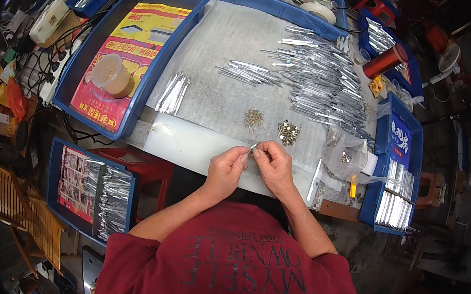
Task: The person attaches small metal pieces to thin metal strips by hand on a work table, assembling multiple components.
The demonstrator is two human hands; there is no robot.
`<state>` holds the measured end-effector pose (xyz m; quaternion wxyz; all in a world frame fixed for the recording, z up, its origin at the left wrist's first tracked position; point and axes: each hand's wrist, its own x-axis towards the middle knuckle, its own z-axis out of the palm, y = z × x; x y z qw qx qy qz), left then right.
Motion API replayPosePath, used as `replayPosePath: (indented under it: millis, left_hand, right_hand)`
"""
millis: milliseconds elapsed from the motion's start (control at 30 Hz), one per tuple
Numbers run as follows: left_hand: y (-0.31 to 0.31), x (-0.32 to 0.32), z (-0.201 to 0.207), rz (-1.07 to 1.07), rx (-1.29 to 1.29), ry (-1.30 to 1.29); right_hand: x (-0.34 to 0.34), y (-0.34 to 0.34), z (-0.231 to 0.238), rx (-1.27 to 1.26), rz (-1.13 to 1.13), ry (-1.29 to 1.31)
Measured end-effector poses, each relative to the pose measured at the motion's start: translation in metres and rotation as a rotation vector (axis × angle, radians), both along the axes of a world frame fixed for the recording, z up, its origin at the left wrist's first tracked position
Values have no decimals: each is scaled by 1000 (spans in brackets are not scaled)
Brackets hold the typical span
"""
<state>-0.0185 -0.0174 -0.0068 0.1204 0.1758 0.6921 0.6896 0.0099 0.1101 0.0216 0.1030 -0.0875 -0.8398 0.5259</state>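
Above the near edge of a white board [183, 144], my left hand [224, 173] and my right hand [275, 168] meet with fingertips pinched together. Between them shows the bright tip of a small silvery metal piece [253, 146]; the fingers hide most of it, so its kind is unclear. Just beyond the hands lie two little heaps of tiny parts, one coppery [253, 118] and one brass and dark [289, 133]. A large pile of slim silver metal strips [327, 79] spreads behind them. Smaller groups of strips lie in the middle [249, 73] and at left [173, 93].
At left, a blue tray [123, 129] holds a plastic cup of tan liquid [113, 75]. Blue trays with silver strips stand lower left [131, 208] and right [393, 228]. Beside my right hand are a clear plastic bag [344, 153], a yellow-orange tool [353, 187] and a red cylinder [386, 61].
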Motion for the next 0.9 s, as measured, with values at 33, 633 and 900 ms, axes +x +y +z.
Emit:
replayPosePath:
  millis: [33,633,900]
  left_hand:
    - [0,0,0,2,-14,19]
    - [0,-1,5,-2,-35,32]
    - [0,-2,6,-30,-27,20]
  right_hand:
    - [0,1,-1,28,15,30]
    - [-2,10,1,-138,54,-88]
    - [-2,15,-1,-214,113,-126]
